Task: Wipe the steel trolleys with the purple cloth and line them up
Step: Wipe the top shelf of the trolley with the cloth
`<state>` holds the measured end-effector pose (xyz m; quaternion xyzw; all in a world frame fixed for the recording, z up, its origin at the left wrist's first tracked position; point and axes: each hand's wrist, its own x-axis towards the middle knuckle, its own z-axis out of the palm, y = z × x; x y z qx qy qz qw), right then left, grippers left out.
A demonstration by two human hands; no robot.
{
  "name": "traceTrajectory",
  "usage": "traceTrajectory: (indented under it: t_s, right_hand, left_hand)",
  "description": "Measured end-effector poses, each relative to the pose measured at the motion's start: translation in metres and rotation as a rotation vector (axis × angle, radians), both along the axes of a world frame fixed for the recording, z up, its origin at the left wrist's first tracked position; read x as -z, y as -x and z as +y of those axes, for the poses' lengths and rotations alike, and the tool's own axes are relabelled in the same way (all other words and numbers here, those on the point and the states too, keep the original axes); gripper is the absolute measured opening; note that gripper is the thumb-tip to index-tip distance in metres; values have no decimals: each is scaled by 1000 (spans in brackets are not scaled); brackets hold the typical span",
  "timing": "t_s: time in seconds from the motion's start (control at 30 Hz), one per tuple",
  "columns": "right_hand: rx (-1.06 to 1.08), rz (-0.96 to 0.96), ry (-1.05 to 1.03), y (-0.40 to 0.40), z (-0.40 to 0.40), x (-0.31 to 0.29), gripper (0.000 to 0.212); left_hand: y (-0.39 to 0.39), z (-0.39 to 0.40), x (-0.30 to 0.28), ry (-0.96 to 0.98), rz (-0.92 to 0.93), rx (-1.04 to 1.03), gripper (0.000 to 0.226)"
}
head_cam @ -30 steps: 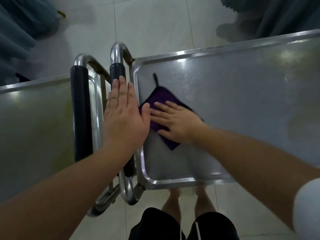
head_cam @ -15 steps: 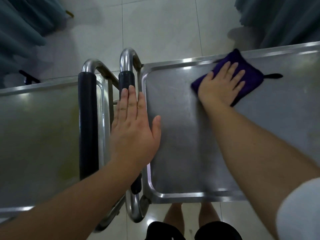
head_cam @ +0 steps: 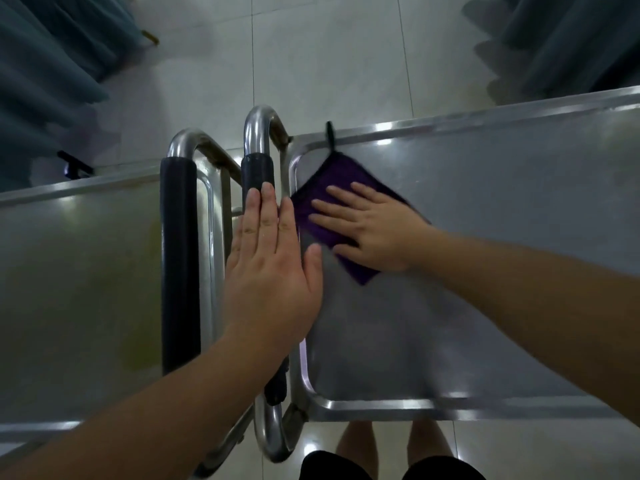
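Observation:
Two steel trolleys stand side by side, handles almost touching. On the right trolley's top shelf (head_cam: 502, 306) lies the purple cloth (head_cam: 313, 199), near the shelf's far left corner, its black loop over the rim. My right hand (head_cam: 374, 230) presses flat on the cloth with fingers spread and straight. My left hand (head_cam: 270, 271) rests flat on the right trolley's black-padded handle (head_cam: 258, 171) and the shelf's left rim, fingers straight. The left trolley's shelf (head_cam: 79, 271) and its padded handle (head_cam: 180, 258) lie to the left.
White tiled floor (head_cam: 311, 57) lies beyond the trolleys. Dark teal curtains hang at the far left (head_cam: 52, 46) and far right (head_cam: 571, 39). My bare legs and black shorts (head_cam: 388, 465) are at the shelf's near edge.
My right hand has swept the cloth from the shelf's far middle back to the left corner beside my left hand. The left hand has stayed on the handle.

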<state>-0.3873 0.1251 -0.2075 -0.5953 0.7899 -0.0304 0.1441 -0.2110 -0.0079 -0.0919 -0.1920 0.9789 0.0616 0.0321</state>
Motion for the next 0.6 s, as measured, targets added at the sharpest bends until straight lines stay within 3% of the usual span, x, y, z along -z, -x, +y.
traceTrajectory:
  t_s: [0.07, 0.17, 0.23, 0.3, 0.4, 0.6]
  right_hand:
    - [215, 38, -3, 37, 27, 0, 70]
    - [751, 41, -2, 87, 53, -3, 75]
    - [1117, 20, -5, 102, 48, -3, 76]
    - [1326, -8, -22, 103, 22, -4, 76]
    - [1260, -23, -3, 75, -36, -8, 75]
    - [672, -105, 25, -35, -119, -9, 67]
  left_hand:
    - [0, 0, 1, -16, 22, -5, 71]
    - [-3, 0, 3, -22, 33, 0, 70]
    - [-4, -1, 4, -34, 36, 2, 70]
    - [-4, -2, 4, -49, 41, -2, 70]
    - [-3, -2, 4, -48, 39, -12, 70]
    - [2, 0, -6, -43, -37, -9, 72]
